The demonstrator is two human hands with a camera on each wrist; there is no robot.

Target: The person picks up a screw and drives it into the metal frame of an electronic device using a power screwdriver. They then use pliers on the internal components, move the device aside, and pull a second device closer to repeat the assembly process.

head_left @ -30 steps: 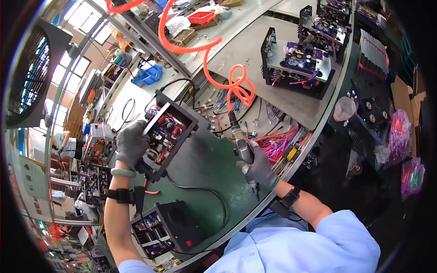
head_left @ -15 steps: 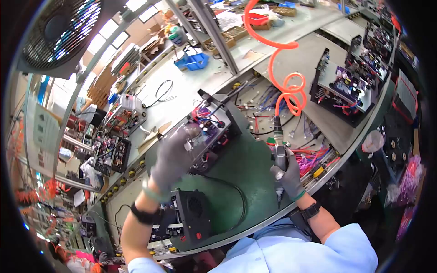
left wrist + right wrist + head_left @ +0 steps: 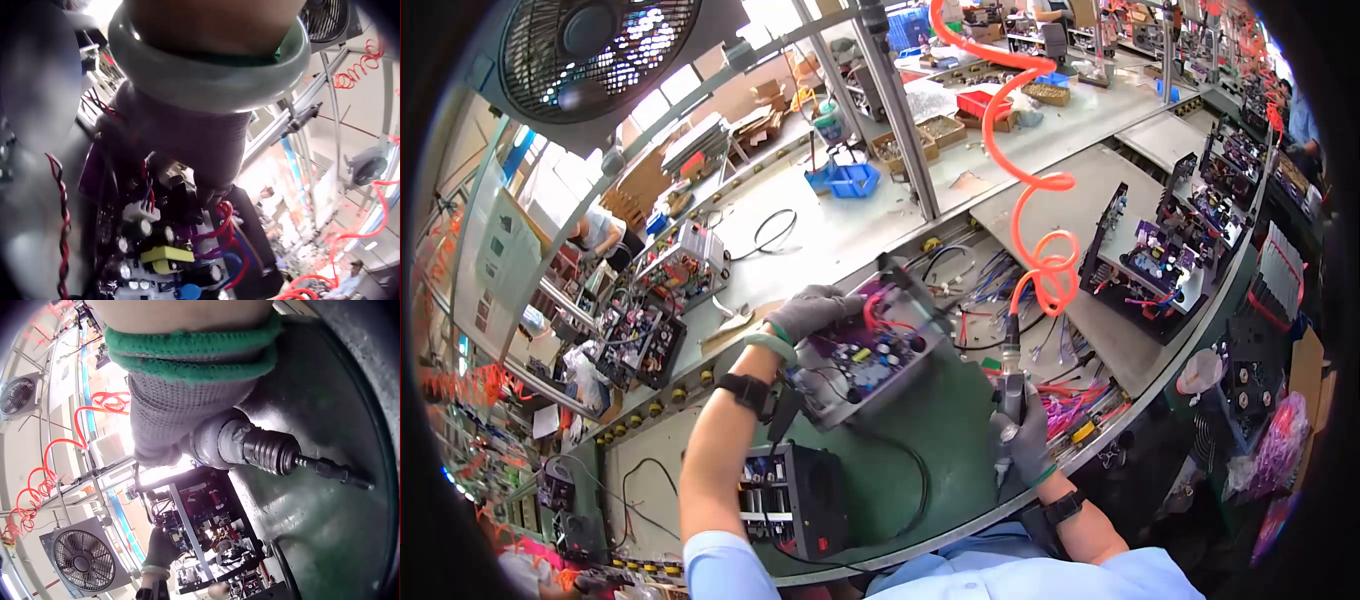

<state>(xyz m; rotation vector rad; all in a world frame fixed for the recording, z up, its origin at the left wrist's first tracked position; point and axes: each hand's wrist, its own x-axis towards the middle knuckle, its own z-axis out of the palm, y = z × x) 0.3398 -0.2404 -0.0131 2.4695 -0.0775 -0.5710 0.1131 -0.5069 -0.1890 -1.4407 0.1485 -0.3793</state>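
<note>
My gloved left hand (image 3: pixel 812 312) grips the upper left side of an open metal unit (image 3: pixel 832 408), whose purple circuit board faces up in the head view. Close up in the left wrist view, the fingers of that hand (image 3: pixel 187 134) bend down beside red wires and a yellow component (image 3: pixel 165 256); their tips are partly hidden. The gloved right hand (image 3: pixel 1028 440) holds a pneumatic screwdriver (image 3: pixel 1011 390) upright, right of the unit and apart from it. In the right wrist view, the screwdriver's bit (image 3: pixel 337 473) points away over the green mat.
A second unit (image 3: pixel 820 500) with a black front stands near the front edge, a black cable (image 3: pixel 922 470) beside it. Loose wires (image 3: pixel 1060 412) lie in a tray at right. More units (image 3: pixel 1155 265) stand at the back right. An orange coiled hose (image 3: pixel 1020 215) hangs down to the screwdriver.
The unit has turned from a tilted pose so its board faces up. My left hand has shifted to its upper left side. The right hand keeps its hold on the screwdriver.
</note>
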